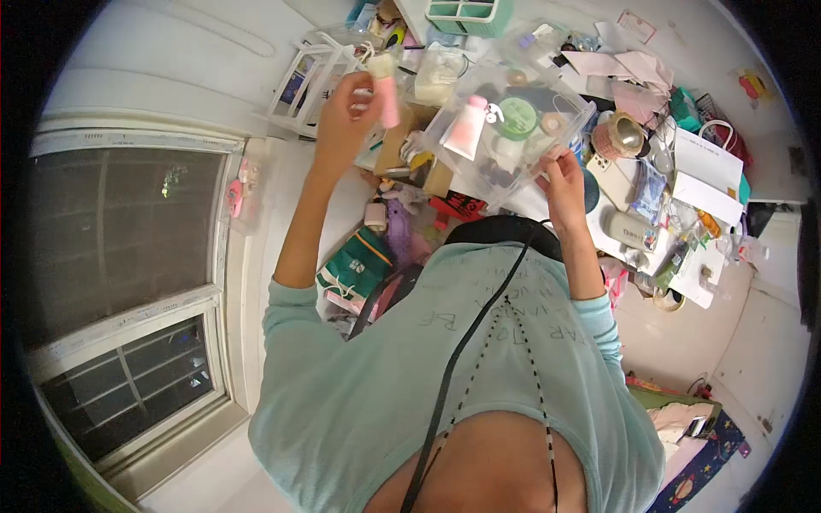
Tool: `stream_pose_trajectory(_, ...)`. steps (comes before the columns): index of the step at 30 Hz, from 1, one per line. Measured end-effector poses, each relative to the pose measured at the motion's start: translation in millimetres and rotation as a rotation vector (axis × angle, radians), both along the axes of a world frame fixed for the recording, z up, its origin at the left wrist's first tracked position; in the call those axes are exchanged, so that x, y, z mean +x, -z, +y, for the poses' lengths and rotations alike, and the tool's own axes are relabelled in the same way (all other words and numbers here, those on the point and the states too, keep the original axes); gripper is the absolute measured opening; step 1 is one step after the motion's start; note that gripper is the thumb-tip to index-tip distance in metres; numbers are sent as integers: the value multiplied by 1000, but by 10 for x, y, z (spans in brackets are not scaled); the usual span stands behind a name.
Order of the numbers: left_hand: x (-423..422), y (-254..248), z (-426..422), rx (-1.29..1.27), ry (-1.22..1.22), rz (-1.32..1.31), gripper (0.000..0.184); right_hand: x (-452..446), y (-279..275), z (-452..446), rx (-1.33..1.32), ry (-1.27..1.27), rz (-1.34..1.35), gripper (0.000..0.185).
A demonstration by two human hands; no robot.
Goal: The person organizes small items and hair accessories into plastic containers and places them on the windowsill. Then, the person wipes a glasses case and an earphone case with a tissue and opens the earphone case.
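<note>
Pink cylindrical bottle (389, 104), pinched in left hand (351, 109), seems light, smooth, best held mid-barrel; right hand (561, 173) clasps clear plastic box (511, 183).

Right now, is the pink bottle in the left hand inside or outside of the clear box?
Outside. The left hand holds the pink bottle past the edge of the clear box, with a gap showing between them.

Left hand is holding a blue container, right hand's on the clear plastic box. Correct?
Not blue: the head view shows that the container in the left hand is pink with a pale cap. The right hand is on the clear plastic box, as you say.
</note>
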State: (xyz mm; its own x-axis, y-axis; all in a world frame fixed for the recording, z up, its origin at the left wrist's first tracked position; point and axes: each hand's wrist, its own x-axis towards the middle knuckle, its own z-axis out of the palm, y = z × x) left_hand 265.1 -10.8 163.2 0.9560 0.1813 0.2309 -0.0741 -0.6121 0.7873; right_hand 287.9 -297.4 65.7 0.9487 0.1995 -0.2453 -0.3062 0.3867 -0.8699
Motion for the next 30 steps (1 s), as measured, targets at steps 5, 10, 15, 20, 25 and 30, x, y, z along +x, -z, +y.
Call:
stream_pose_trajectory(5, -40, 1161, 402, 274, 3, 186, 38, 1, 107, -84, 16, 18, 21, 9)
stream_pose_trajectory(10, 155, 480, -181, 478, -20, -209, 35, -46, 3, -113, -55, 38, 11, 12)
stream_pose_trajectory(15, 463, 15, -644, 862, 552, -404, 29, -74, 43, -11, 6, 30, -5, 7)
stream_pose_trajectory(20, 708, 250, -952, 1166, 760, -346, 21, -147, -97, 43, 61, 65, 38, 5)
stream_pose_trajectory(25, 839, 335, -1061, 1194, 813, -310, 18, -171, -134, 4, 118, 61, 71, 6)
stream_pose_trajectory(30, 933, 266, -1151, 1140, 944, -163, 21, -81, -173, -138, -3, 7, 112, 11)
